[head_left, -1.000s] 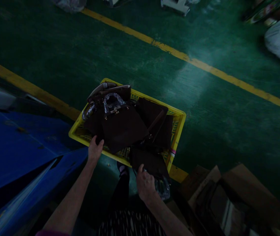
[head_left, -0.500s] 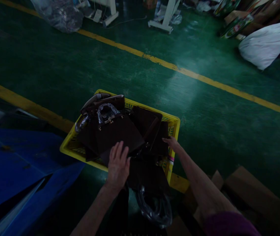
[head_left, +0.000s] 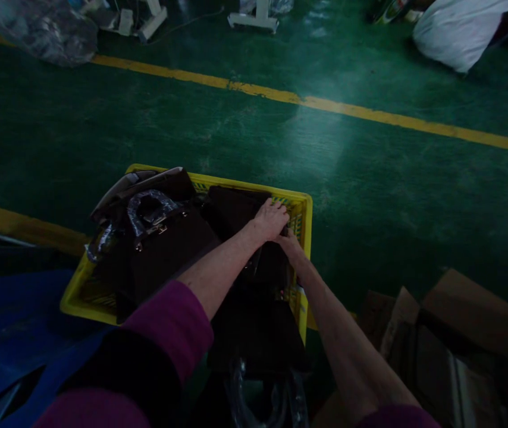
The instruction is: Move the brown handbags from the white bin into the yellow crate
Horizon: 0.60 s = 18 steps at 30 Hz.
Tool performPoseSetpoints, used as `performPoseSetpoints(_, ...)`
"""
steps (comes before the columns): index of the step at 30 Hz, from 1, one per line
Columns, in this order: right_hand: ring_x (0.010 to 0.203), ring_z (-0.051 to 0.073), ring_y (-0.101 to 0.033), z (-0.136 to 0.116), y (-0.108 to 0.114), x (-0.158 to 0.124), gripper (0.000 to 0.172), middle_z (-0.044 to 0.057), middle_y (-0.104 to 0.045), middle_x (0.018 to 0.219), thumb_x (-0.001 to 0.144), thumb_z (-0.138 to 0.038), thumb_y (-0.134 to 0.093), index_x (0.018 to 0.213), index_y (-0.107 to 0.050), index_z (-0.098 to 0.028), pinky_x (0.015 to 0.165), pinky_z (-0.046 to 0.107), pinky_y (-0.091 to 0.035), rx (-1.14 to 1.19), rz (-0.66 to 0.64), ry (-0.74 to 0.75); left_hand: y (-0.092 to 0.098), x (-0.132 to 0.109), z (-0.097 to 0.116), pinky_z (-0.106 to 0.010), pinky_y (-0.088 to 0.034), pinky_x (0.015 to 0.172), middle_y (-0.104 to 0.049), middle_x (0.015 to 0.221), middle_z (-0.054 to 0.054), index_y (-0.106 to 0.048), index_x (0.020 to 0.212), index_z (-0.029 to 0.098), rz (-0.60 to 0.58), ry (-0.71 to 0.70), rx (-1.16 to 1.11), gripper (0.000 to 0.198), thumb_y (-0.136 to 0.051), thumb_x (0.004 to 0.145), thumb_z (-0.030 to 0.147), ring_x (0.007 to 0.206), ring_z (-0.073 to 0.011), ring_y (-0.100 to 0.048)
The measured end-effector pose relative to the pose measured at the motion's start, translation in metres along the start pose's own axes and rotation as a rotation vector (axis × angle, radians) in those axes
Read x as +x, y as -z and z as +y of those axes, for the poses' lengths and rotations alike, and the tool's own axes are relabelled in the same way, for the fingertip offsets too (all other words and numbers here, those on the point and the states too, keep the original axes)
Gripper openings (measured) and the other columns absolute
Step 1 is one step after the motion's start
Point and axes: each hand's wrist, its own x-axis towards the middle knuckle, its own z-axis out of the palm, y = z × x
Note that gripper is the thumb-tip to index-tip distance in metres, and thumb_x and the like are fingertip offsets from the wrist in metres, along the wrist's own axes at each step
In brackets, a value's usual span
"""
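Note:
A yellow plastic crate on the floor is heaped with dark brown handbags. My left hand reaches across to the crate's right side, its fingers bent over the upper edge of a dark handbag. Just below it, my right hand closes on the same bag's right edge; its fingertips are partly hidden. At the left of the heap lies another handbag with a plastic-wrapped handle and gold-coloured fittings. Nearest me, a dark bag hangs over the crate's front edge, its clear-wrapped handles downward.
Open cardboard boxes stand at the lower right. Blue surfaces lie at the left. Across the green floor, beyond a yellow line, are a white sack, a clear plastic bag and machine stands.
My left hand has moved from the front bag up and right to the crate's right side. My right hand has shifted slightly left and up, closing on a bag. The view has shifted.

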Motion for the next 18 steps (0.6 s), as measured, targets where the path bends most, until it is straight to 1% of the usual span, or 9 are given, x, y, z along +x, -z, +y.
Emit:
performPoseSetpoints(3,0.11,0.027,-0.053,0.021,-0.013,-0.049,0.05,0.013,-0.052,0.124,0.084,-0.029,-0.061,0.129,-0.046,-0.016,0.094,0.047,-0.042,-0.011,0.07,0.02,-0.008,0.029,-0.013,-0.049,-0.025,0.105,-0.051,0.131,-0.011,-0.055,0.122,0.017,-0.039,0.044,0.039,0.039,-0.046,0.085,0.011,0.126,-0.0273,-0.037)
performPoseSetpoints(6,0.125,0.031,-0.041,0.035,-0.021,-0.099,0.069,0.016,-0.045,0.135,0.074,-0.026,-0.061,0.138,-0.037,-0.015,0.104,0.046,-0.034,0.026,0.132,0.027,0.0,0.043,-0.023,-0.056,-0.025,0.102,-0.051,0.133,-0.008,-0.058,0.121,0.023,-0.217,0.108,0.037,0.041,-0.048,0.082,0.012,0.125,-0.0303,-0.037)
performPoseSetpoints(7,0.126,0.031,-0.041,0.036,-0.02,-0.109,0.072,0.016,-0.045,0.135,0.073,-0.027,-0.06,0.139,-0.035,-0.014,0.105,0.045,-0.034,0.05,0.139,0.029,0.004,0.045,-0.025,-0.057,-0.028,0.1,-0.053,0.13,-0.009,-0.06,0.117,0.022,-0.281,0.141,0.034,0.039,-0.05,0.081,0.013,0.122,-0.031,-0.04)
performPoseSetpoints(9,0.121,0.029,-0.046,0.031,-0.01,-0.117,0.073,0.014,-0.049,0.131,0.072,-0.03,-0.057,0.139,-0.033,-0.014,0.102,0.042,-0.038,0.113,0.127,0.035,0.014,0.045,-0.028,-0.052,-0.036,0.094,-0.058,0.123,-0.012,-0.064,0.111,0.017,-0.357,0.196,0.037,0.033,-0.05,0.081,0.016,0.115,-0.0305,-0.045)
performPoseSetpoints(10,0.116,0.028,-0.051,0.026,0.0,-0.118,0.072,0.013,-0.053,0.128,0.072,-0.031,-0.055,0.138,-0.035,-0.014,0.098,0.04,-0.042,0.145,0.113,0.037,0.018,0.043,-0.029,-0.047,-0.04,0.091,-0.059,0.12,-0.014,-0.065,0.109,0.013,-0.36,0.217,0.047,0.032,-0.049,0.082,0.017,0.113,-0.0303,-0.047)
performPoseSetpoints(12,0.106,0.025,-0.058,0.014,0.028,-0.121,0.069,0.011,-0.059,0.12,0.072,-0.035,-0.055,0.135,-0.038,-0.014,0.09,0.036,-0.048,0.2,0.088,0.04,0.025,0.035,-0.034,-0.04,-0.043,0.085,-0.06,0.116,-0.019,-0.064,0.11,0.006,-0.335,0.259,0.069,0.035,-0.049,0.084,0.023,0.11,-0.0313,-0.049)
performPoseSetpoints(15,0.098,0.027,-0.062,-0.008,0.087,-0.142,0.071,0.01,-0.063,0.114,0.07,-0.046,-0.062,0.132,-0.043,-0.016,0.079,0.035,-0.053,0.237,0.092,-0.007,0.036,0.01,-0.043,-0.04,-0.041,0.087,-0.061,0.11,-0.022,-0.064,0.109,0.0,-0.291,0.297,0.092,0.048,-0.054,0.083,0.04,0.108,-0.0349,-0.048)
performPoseSetpoints(17,0.092,0.03,-0.064,-0.025,0.128,-0.166,0.077,0.008,-0.067,0.105,0.057,-0.052,-0.074,0.124,-0.052,-0.021,0.07,0.036,-0.056,0.244,0.186,-0.174,0.043,-0.015,-0.047,-0.04,-0.039,0.087,-0.062,0.107,-0.02,-0.066,0.105,0.0,-0.258,0.281,0.102,0.054,-0.057,0.081,0.048,0.108,-0.0357,-0.047)
performPoseSetpoints(18,0.089,0.031,-0.065,-0.032,0.147,-0.178,0.078,0.008,-0.068,0.102,0.054,-0.055,-0.076,0.121,-0.055,-0.022,0.066,0.035,-0.056,0.224,0.241,-0.2,0.046,-0.028,-0.046,-0.04,-0.039,0.086,-0.062,0.107,-0.02,-0.067,0.102,0.001,-0.252,0.266,0.107,0.056,-0.059,0.079,0.051,0.107,-0.0355,-0.046)
